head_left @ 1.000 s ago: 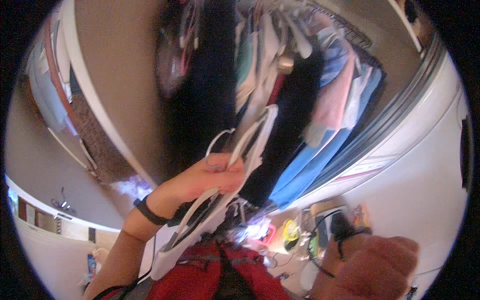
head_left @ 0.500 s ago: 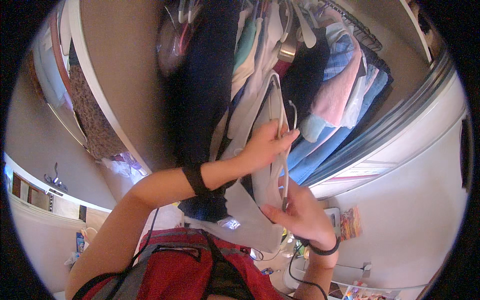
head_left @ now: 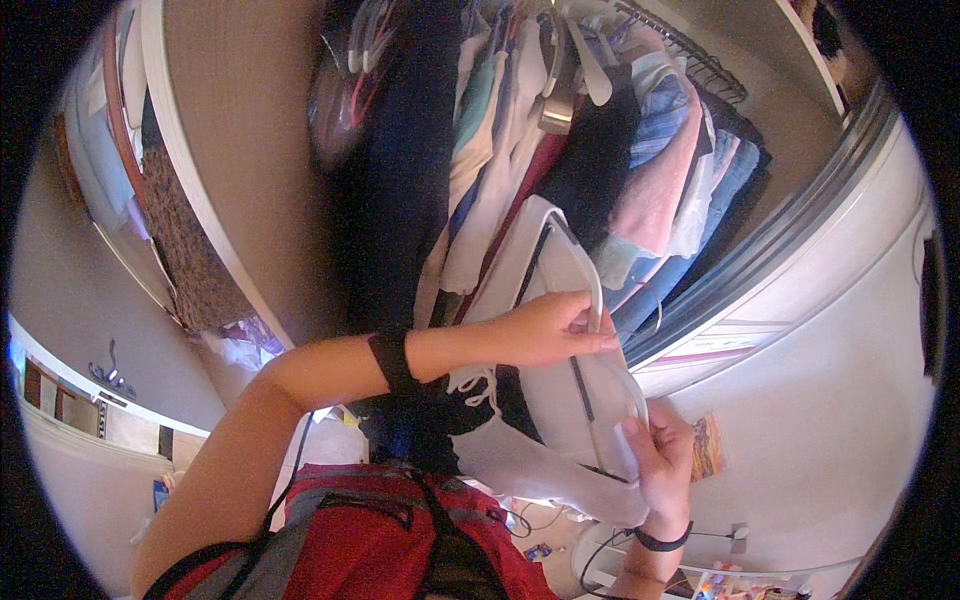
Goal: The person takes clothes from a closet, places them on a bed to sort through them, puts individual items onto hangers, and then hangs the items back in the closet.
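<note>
My left hand is closed around the middle of a white clothes hanger, just below its hook. At the hanger's lower end, my right hand grips it with the thumb laid along the edge. A white garment with dark trim hangs from the hanger, its far shoulder fitted over the other end. Thin white ties dangle at the garment's left side. The fingertips of my right hand are partly hidden behind the hanger and cloth.
Ahead is an open wardrobe with hanging clothes: a long dark garment, a pink one and blue jeans. A row of dark hangers sits at upper right. The sliding-door track runs along the right.
Both hands have moved right and down with the hanger and garment, away from the hanging clothes. The garment is more spread out in view.
</note>
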Demonstrator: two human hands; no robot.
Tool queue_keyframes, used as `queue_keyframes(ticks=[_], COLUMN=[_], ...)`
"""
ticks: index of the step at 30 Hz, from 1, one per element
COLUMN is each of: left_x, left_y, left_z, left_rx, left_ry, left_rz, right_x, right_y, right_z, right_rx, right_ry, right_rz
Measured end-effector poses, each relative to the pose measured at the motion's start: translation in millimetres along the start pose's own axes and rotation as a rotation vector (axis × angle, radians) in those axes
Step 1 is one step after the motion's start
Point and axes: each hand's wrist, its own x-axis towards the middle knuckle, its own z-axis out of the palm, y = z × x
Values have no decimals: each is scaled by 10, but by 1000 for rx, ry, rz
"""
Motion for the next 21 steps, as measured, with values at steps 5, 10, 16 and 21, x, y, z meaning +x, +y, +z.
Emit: queue_keyframes(ticks=[5,10,16,21], left_x=[13,137,902,1481], left_y=[236,687,1251,1365], left_z=[-244,-525,-977,-1099], left_rx=[133,554,1154,1553], left_ry=[-201,-324,222,262], left_rz=[1,-17,755,618], right_x=[-134,-226,-282,-269], right_y=[-7,-67,-58,-30], right_z=[-131,-211,-280,-320], right_rx=[37,26,-37,-32], right_ry=[22,12,-48,-103], right_rz=[24,34,5,43])
